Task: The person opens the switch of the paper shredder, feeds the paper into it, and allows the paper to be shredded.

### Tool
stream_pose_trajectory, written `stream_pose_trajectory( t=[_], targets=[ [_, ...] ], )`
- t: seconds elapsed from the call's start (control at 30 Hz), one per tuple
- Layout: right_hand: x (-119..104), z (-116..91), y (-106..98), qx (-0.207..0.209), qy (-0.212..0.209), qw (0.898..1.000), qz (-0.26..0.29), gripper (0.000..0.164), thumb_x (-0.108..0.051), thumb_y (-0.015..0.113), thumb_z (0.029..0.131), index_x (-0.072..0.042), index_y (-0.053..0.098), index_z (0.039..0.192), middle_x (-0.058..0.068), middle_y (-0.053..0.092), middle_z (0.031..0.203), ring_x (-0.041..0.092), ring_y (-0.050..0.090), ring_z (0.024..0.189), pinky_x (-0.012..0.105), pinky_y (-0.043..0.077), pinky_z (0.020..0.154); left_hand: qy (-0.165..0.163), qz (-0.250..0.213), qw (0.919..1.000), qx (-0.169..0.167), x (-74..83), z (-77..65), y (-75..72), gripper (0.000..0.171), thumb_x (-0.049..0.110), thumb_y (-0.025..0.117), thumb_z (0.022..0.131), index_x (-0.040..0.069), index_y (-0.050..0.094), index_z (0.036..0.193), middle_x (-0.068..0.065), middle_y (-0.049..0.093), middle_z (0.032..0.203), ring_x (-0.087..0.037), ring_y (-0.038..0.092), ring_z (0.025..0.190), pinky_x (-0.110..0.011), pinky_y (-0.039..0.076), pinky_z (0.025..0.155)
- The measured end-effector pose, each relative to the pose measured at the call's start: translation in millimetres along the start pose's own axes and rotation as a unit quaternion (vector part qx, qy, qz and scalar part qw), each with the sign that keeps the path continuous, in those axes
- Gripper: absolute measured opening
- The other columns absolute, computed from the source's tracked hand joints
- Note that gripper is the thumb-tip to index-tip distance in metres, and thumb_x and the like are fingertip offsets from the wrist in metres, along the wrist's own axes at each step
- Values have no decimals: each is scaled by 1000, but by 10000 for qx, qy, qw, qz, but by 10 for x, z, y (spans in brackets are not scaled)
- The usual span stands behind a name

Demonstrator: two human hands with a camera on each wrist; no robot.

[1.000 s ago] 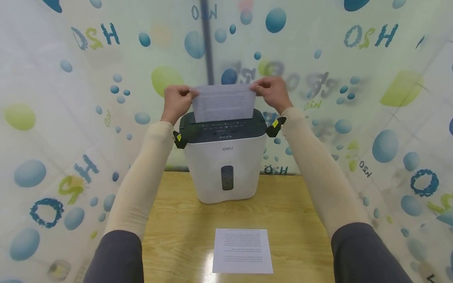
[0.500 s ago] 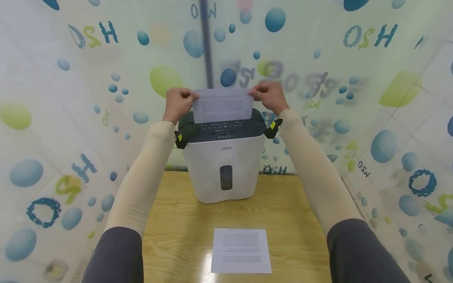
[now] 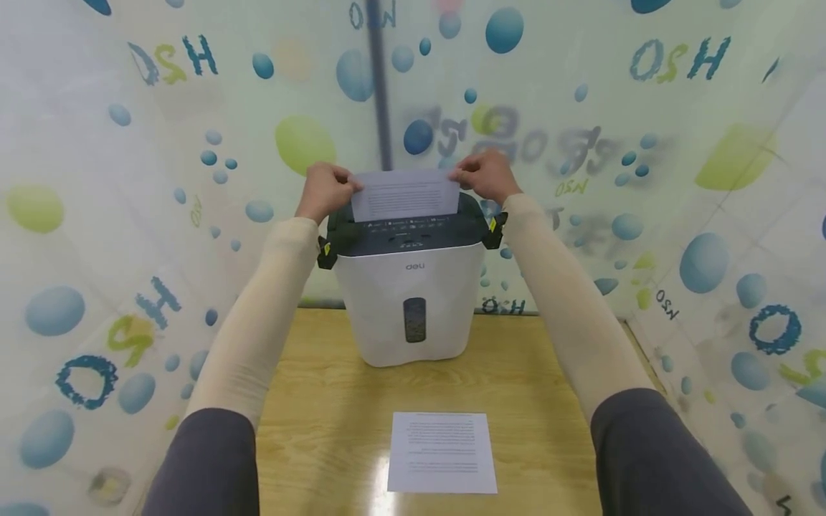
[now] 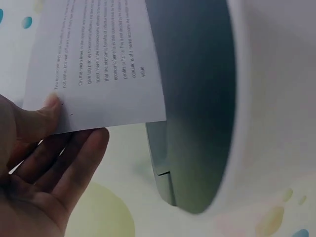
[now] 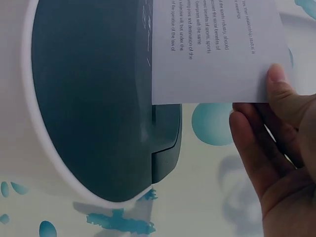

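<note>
A printed sheet of paper (image 3: 405, 197) stands upright in the top slot of a white paper shredder (image 3: 381, 301) with a dark lid. Its lower part is hidden inside the machine. My left hand (image 3: 325, 190) pinches the sheet's upper left corner between thumb and fingers, while my right hand (image 3: 489, 177) pinches the upper right corner. In the left wrist view the left thumb lies on the printed face of the paper (image 4: 113, 103). The right wrist view has the right thumb on the edge of the paper (image 5: 217, 79), beside the dark lid (image 5: 94, 98).
A second printed sheet (image 3: 442, 455) lies flat on the wooden table (image 3: 323, 401), in front of the shredder. Behind and at both sides hangs a curtain (image 3: 193, 179) with blue and green dots. A dark window (image 3: 415, 320) is set in the shredder's front.
The held sheet has sunk further into the shredder slot, so less of it shows. Both hands have come down with it, the right one also shifting slightly inward.
</note>
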State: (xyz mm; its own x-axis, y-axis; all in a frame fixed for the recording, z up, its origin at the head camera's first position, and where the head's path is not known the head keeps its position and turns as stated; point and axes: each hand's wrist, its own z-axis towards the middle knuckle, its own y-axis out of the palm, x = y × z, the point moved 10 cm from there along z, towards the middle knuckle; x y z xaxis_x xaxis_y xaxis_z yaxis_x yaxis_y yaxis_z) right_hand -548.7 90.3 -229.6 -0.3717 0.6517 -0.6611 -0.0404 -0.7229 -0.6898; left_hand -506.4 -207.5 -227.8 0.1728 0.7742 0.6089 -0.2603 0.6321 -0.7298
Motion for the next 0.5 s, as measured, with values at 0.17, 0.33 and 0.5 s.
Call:
stream_pose_trajectory(
  t=[0.17,0.33,0.5],
  targets=[
    [-6,-44,22,-315,262,9991,-82,33,-28,69,100,-5,74,124,16,73,124,29,73,110,41,56,98,-62,119,9997,-222,28,-6,23,23,18,66,96,0,77,106,-14,71,99,-22,52,83,-29,40,66],
    [-35,-57,61,-491,287,9983,-144,34,-26,69,99,-3,73,124,17,73,125,29,72,109,38,56,93,27,282,9990,-344,37,-3,37,23,17,67,95,1,65,80,-7,54,72,-21,46,72,-30,35,60],
    [-61,-70,70,-559,130,9975,-403,30,-28,68,100,-4,76,117,16,75,118,26,69,100,37,54,86,98,270,9978,-605,0,-1,90,18,14,65,94,-1,67,85,-6,55,70,-19,44,64,-30,34,56]
  ],
)
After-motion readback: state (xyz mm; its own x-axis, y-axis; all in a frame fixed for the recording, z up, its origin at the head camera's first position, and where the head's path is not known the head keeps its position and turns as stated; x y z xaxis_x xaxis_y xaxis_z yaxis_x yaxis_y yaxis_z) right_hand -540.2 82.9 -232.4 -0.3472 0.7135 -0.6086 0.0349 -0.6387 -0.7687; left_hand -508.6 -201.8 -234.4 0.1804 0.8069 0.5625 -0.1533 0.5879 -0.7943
